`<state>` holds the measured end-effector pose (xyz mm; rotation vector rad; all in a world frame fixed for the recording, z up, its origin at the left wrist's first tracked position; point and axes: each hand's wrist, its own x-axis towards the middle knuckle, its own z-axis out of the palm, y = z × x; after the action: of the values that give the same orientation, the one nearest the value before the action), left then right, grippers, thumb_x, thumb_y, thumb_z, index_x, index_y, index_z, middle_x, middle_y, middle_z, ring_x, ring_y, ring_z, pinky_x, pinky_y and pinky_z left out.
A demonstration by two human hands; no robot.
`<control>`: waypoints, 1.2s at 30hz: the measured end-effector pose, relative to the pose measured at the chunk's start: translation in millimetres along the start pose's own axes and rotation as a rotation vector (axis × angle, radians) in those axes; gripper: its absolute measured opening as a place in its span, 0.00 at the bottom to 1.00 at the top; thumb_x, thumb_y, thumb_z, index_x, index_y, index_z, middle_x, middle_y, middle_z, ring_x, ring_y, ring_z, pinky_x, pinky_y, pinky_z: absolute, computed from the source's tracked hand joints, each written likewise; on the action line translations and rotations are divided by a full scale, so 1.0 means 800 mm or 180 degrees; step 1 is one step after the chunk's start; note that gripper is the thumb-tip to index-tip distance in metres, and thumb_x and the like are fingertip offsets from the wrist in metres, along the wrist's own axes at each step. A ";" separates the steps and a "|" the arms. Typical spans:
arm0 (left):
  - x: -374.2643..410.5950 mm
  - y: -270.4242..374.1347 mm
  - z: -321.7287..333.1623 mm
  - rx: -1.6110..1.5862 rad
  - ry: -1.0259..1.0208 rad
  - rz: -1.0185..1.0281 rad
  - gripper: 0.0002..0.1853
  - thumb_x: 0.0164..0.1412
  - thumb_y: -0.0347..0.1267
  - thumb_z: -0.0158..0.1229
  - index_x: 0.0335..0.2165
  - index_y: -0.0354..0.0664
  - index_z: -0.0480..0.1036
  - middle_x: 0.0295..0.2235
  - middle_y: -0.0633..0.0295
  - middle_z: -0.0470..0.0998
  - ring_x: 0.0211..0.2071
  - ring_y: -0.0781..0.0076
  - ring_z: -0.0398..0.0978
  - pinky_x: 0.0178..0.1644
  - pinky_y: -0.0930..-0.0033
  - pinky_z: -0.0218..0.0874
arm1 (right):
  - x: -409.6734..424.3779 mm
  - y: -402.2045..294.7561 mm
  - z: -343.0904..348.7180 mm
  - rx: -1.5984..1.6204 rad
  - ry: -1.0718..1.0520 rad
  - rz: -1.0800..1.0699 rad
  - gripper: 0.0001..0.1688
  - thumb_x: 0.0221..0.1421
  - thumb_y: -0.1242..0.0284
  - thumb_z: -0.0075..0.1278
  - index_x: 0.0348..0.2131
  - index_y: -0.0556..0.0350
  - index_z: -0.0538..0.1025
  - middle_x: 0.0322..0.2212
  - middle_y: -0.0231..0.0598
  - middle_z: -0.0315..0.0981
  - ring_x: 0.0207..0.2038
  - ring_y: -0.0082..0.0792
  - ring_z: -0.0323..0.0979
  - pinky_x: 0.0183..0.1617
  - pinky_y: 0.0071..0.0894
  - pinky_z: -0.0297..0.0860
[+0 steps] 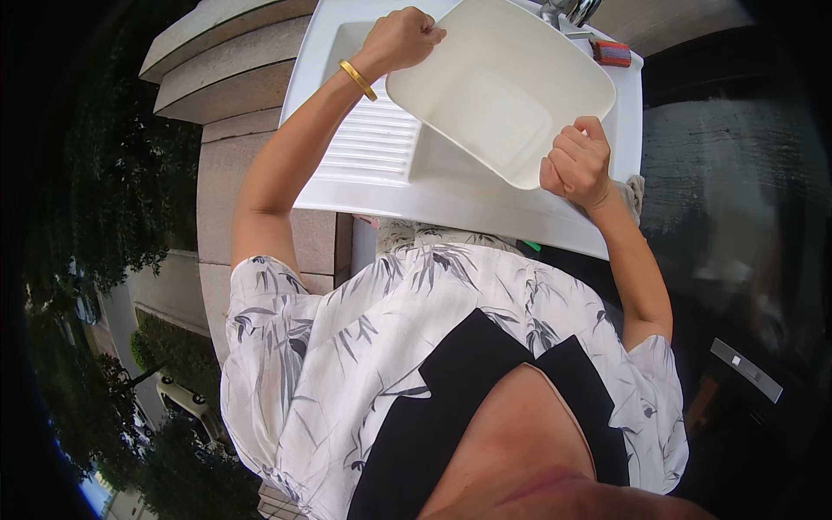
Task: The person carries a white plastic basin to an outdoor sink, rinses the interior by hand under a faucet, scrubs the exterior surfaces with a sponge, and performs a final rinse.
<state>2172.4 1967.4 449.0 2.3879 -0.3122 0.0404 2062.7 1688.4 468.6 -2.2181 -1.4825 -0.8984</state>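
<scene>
A white plastic basin (481, 84) is held tilted over a white laundry sink (455, 188) with a ribbed washboard (370, 143) moulded into its left side. My left hand (403, 40), with a gold bangle (357, 80) on the wrist, grips the basin's upper left rim. At the basin's lower right corner my right hand (578, 161) is closed around the rim. The inside of the basin faces me and holds no objects. Part of the sink bowl is hidden behind it.
A chrome tap (565, 12) stands at the sink's back edge, beside a red and dark scrubbing brush (611, 53). A grey cloth (632, 195) hangs at the right edge. Stone-tiled ledges (240, 84) border the left, and a dark glass panel (708, 175) lies to the right.
</scene>
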 end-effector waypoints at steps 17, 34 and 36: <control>0.013 0.216 0.093 0.0704 -0.1255 0.1279 0.14 0.55 0.39 0.47 0.28 0.44 0.76 0.22 0.57 0.76 0.26 0.63 0.76 0.30 0.61 0.66 | -0.088 -0.075 0.017 0.2007 -0.0150 0.4040 0.11 0.50 0.80 0.52 0.37 0.64 0.76 0.31 0.30 0.76 0.33 0.18 0.69 0.40 0.20 0.65; -0.078 -0.107 0.076 -0.1900 -0.0271 -0.1938 0.25 0.60 0.46 0.40 0.35 0.36 0.75 0.35 0.57 0.77 0.39 0.68 0.73 0.43 0.66 0.58 | -0.137 -0.035 -0.072 0.2940 0.0947 0.3385 0.11 0.45 0.82 0.58 0.33 0.64 0.78 0.30 0.33 0.77 0.33 0.20 0.70 0.38 0.20 0.66; -0.094 -0.124 0.085 -0.1948 -0.0204 -0.1989 0.24 0.60 0.45 0.41 0.34 0.36 0.75 0.35 0.58 0.77 0.37 0.70 0.73 0.41 0.67 0.59 | -0.131 -0.024 -0.069 0.2820 0.0855 0.3575 0.12 0.46 0.82 0.57 0.35 0.65 0.77 0.30 0.34 0.76 0.33 0.21 0.71 0.39 0.20 0.67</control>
<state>2119.1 2008.8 324.7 1.7828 0.3588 -0.3682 2000.0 1589.8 439.6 -1.6797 -0.2183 -0.0831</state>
